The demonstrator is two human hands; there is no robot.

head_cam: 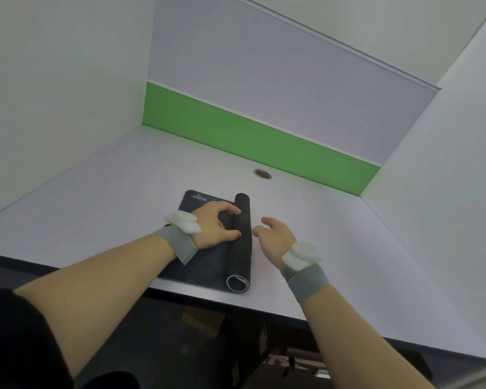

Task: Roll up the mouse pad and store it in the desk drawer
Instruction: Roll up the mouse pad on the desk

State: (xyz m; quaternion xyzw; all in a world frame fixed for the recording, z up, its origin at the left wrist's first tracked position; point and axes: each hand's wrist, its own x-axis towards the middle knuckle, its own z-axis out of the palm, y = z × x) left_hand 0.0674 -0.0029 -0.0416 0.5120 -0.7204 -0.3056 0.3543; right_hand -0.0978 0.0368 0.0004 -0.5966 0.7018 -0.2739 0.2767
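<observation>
A dark grey mouse pad with a white logo lies on the white desk, near its front edge. Its right side is rolled into a tube that runs from front to back; the rest lies flat to the left. My left hand rests on the flat part, fingers and thumb pressing against the roll's left side. My right hand hovers just right of the roll with fingers spread, holding nothing. No drawer is in view.
A round cable grommet sits in the desk behind the pad. White partition walls enclose the desk on the left and right, and a green strip runs along the back panel. Dark space lies under the desk's front edge.
</observation>
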